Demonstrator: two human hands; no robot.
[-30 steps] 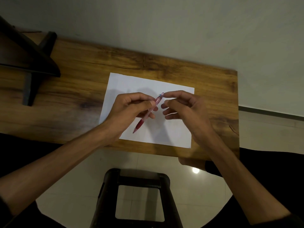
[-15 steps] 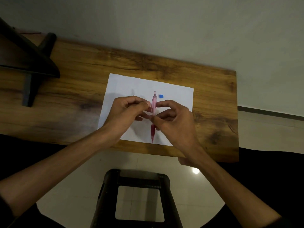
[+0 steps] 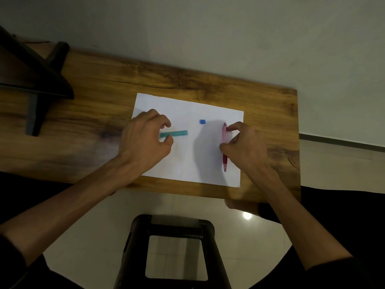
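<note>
**Pen and Loose Parts on the Paper**

The right hand [image 3: 248, 147] pinched the red pen [image 3: 224, 161] between finger and thumb over the right side of the paper [image 3: 187, 163]. The left hand [image 3: 143, 140] curled around one end of the green strip [image 3: 177, 133], but I could not tell whether it gripped the strip. A small blue piece [image 3: 202, 121] lay between them.

Right hand [image 3: 248, 147] pinching red pen [image 3: 224, 161] between thumb and fingertips, pen lying lengthwise near right edge of white paper [image 3: 187, 163]. Left hand [image 3: 145, 140] curling over left end of teal strip [image 3: 177, 133], thumb touching its near edge; actual grip unclear. Small blue piece [image 3: 202, 121] lying between them, touching neither. Paper resting on wooden table [image 3: 93, 113]; black stool [image 3: 173, 228] standing below.
</note>
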